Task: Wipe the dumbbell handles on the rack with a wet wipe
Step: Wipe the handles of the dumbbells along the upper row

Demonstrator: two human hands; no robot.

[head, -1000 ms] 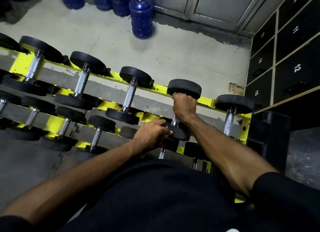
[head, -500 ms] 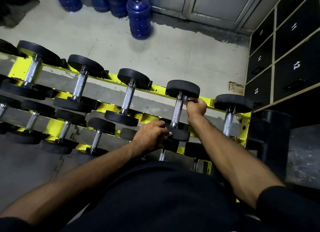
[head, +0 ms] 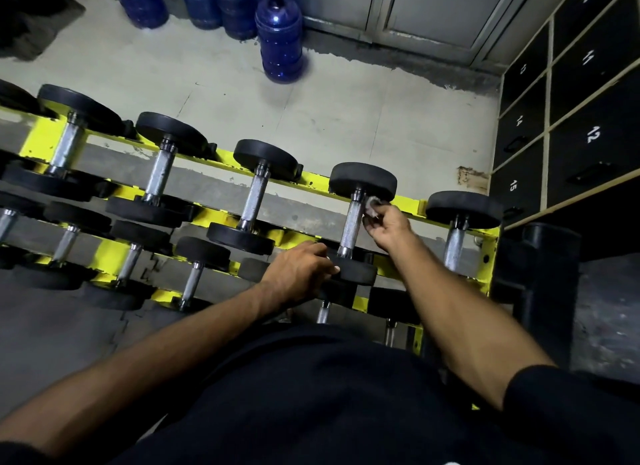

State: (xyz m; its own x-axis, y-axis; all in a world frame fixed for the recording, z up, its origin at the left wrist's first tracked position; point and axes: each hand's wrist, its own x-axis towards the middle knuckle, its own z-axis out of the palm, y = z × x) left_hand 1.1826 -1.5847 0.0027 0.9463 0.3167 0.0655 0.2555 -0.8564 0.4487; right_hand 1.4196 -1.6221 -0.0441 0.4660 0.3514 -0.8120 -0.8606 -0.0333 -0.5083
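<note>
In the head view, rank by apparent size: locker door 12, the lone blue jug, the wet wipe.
1. Locker door 12.
2. Blue jug, farther off, so true size unsure.
3. Wet wipe, bunched in the right hand.

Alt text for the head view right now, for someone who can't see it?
The right hand pinches a crumpled grey wet wipe beside the top of a knurled chrome dumbbell handle on the yellow rack, while the left hand grips that dumbbell's near black plate. Blue plastic water jugs stand on the floor beyond; numbered black lockers line the right.
</note>
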